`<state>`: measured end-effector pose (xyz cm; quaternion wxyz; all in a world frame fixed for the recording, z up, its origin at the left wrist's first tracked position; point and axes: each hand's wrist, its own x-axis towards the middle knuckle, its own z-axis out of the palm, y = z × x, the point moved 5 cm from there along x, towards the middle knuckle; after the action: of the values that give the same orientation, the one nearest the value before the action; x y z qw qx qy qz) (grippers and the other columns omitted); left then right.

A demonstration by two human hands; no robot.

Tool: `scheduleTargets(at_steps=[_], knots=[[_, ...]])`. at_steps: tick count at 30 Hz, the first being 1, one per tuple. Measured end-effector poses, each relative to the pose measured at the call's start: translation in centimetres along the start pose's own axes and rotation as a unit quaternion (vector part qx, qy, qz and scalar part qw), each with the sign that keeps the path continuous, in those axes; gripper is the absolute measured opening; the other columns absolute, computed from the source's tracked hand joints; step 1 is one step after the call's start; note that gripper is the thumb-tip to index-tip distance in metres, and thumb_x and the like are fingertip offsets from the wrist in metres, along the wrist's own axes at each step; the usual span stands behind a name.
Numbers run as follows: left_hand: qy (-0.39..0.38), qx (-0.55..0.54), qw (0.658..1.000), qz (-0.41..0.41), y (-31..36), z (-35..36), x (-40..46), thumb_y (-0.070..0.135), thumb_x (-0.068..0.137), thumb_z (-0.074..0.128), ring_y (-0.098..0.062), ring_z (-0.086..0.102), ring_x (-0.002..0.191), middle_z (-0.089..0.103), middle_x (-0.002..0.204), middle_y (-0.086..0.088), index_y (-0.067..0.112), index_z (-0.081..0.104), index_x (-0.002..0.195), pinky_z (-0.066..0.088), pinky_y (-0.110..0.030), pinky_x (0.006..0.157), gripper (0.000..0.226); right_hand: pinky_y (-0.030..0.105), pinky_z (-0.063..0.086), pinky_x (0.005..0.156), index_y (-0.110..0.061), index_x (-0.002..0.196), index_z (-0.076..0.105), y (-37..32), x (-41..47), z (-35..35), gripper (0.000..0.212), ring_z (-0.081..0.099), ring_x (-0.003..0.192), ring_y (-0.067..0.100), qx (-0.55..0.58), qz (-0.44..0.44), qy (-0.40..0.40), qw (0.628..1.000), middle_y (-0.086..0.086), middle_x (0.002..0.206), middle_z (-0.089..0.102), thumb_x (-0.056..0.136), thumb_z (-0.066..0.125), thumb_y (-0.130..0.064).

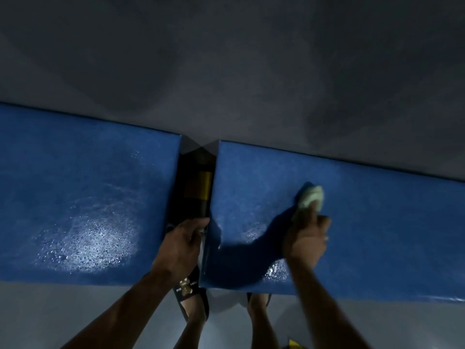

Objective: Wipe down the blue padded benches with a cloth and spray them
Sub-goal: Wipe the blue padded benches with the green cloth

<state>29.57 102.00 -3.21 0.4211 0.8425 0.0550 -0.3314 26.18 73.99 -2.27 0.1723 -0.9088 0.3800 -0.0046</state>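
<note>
Right grip bunches blurred cloth; left hand's object hidden.

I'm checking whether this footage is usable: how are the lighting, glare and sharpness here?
Head view: dim overall, with one light from the camera side glaring off wet droplets on the left bench; the right hand and its pale cloth are motion-blurred and throw a hard shadow across the right bench; the wide lens bows the bench edges; the left hand sits in shadow at the gap.
</note>
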Motion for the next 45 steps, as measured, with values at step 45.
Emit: scheduleTargets(at_steps=[45], knots=[[0.053,0.038,0.997,0.031,-1.9,4.7,-7.3,0.001,0.095,0.050,0.016,0.058,0.092,0.056,0.129,0.007,0.020,0.049,0.140,0.039,0.003,0.072,0.049,0.037,0.057,0.080,-0.028,0.145,0.021,-1.6,-13.7,1.3,0.048,0.064,0.094,0.026,0.025,-0.231,-0.229,0.945,0.011,0.138,0.042,0.100,0.034,-0.042]])
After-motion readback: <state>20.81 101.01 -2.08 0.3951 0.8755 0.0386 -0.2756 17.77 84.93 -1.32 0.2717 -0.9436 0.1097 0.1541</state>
